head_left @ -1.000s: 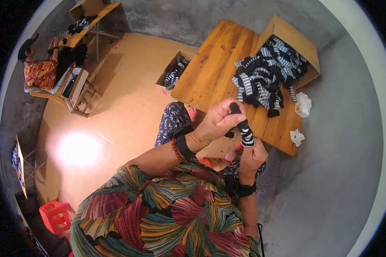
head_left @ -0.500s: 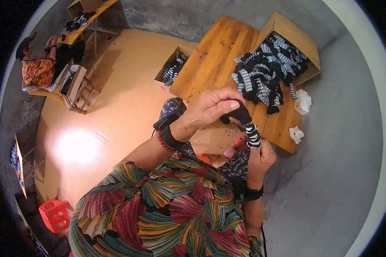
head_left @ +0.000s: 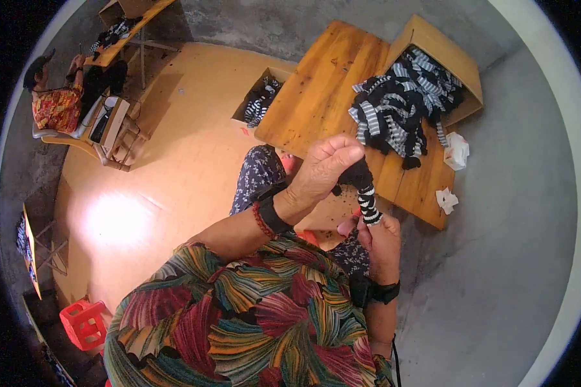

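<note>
A black knitted piece with a black-and-white striped end (head_left: 367, 201) stretches between my two hands; whether it is a sock or a glove I cannot make out. My left hand (head_left: 329, 168) grips its black upper part, thumb and fingers pressed together. Lower and to the right, my right hand (head_left: 382, 238) pinches the striped end. Beyond them, a heap of black and grey-striped knitted pieces (head_left: 394, 116) spills from a tipped cardboard box (head_left: 466, 64) onto the wooden table (head_left: 323, 71).
A cardboard box (head_left: 241, 111) with striped pieces stands on the floor beside the table. White crumpled paper (head_left: 446, 200) and a white packet (head_left: 456, 151) lie near the table's right edge. A co-worker (head_left: 58, 106) sits far left. A red plastic stool (head_left: 84, 324) stands lower left.
My right hand has moved slightly left and its grip on the striped end has shifted. My left fingers have curled tighter over the black part. My left knee has swung outward.
</note>
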### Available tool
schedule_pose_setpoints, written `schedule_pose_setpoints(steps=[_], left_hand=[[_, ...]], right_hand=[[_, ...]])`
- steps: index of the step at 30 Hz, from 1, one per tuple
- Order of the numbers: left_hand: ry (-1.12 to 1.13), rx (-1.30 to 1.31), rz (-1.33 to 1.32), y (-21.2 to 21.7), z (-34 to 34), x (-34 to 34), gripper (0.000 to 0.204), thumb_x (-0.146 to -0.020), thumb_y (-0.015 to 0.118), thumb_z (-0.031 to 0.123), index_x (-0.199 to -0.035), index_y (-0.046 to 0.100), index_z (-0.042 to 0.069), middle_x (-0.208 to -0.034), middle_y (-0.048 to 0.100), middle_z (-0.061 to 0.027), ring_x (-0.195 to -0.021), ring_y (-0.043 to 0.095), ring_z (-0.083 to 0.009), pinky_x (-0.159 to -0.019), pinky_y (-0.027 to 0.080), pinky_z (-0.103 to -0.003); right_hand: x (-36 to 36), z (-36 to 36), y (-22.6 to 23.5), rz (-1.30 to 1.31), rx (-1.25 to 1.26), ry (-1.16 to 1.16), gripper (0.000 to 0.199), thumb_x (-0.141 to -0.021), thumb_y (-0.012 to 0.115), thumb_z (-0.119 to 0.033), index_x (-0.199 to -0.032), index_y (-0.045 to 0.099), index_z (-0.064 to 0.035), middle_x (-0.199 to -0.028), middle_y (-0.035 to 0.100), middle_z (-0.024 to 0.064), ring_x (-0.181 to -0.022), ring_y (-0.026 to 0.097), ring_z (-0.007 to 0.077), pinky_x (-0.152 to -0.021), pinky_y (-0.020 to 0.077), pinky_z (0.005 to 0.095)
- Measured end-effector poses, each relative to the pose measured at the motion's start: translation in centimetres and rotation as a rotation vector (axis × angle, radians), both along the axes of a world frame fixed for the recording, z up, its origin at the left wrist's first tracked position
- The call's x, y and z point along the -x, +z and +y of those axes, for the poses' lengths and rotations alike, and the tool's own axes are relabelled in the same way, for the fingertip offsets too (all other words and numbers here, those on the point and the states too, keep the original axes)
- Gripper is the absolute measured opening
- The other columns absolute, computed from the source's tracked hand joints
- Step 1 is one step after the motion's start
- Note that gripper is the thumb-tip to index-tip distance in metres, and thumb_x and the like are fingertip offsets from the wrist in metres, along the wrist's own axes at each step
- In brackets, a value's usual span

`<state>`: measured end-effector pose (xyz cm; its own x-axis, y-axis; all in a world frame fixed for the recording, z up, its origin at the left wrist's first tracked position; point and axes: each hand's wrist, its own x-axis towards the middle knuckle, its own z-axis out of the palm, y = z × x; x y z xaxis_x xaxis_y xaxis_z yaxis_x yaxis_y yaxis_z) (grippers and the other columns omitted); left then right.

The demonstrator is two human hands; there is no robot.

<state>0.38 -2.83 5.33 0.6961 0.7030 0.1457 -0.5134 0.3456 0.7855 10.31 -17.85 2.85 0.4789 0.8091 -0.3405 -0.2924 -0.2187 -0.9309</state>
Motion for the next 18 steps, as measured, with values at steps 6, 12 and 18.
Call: schedule_pose_setpoints(steps=[6, 12, 18], left_hand=[[-0.032, -0.075, 0.027, -0.7, 0.4, 0.5, 0.009, -0.078, 0.060, 0.009, -0.082, 0.055, 0.004, -0.070, 0.055, 0.0015, -0.059, 0.051, -0.0050, -0.050, 0.041, -0.018], [0.088, 0.036, -0.072, -1.2, 0.6, 0.0, 0.010, -0.077, 0.061, 0.008, -0.084, 0.055, 0.004, -0.072, 0.058, -0.0007, -0.059, 0.054, -0.0070, -0.052, 0.044, -0.019], [-0.018, 0.182, -0.049, -0.8, 0.4, 0.0, 0.009, -0.076, 0.062, 0.009, -0.081, 0.058, 0.003, -0.069, 0.058, -0.0012, -0.052, 0.049, -0.0048, -0.042, 0.037, -0.017]], right_hand=[[-0.1, -0.4, 0.0, -0.067, 0.016, -0.009, 0.021, -0.084, 0.052, -0.018, -0.069, 0.057, -0.0038, -0.055, 0.042, -0.0071, -0.047, 0.033, 0.0016, -0.042, 0.0235, 0.0179], [0.3, -0.2, 0.0, -0.171, -0.014, 0.001, 0.020, -0.084, 0.052, -0.017, -0.070, 0.056, -0.0026, -0.057, 0.045, -0.0060, -0.051, 0.036, 0.0016, -0.046, 0.0275, 0.0176], [-0.9, -0.8, -3.5, -0.287, -0.115, -0.004, 0.016, -0.081, 0.053, -0.013, -0.075, 0.058, 0.0012, -0.059, 0.049, -0.0043, -0.053, 0.042, 0.0047, -0.047, 0.0338, 0.0198]])
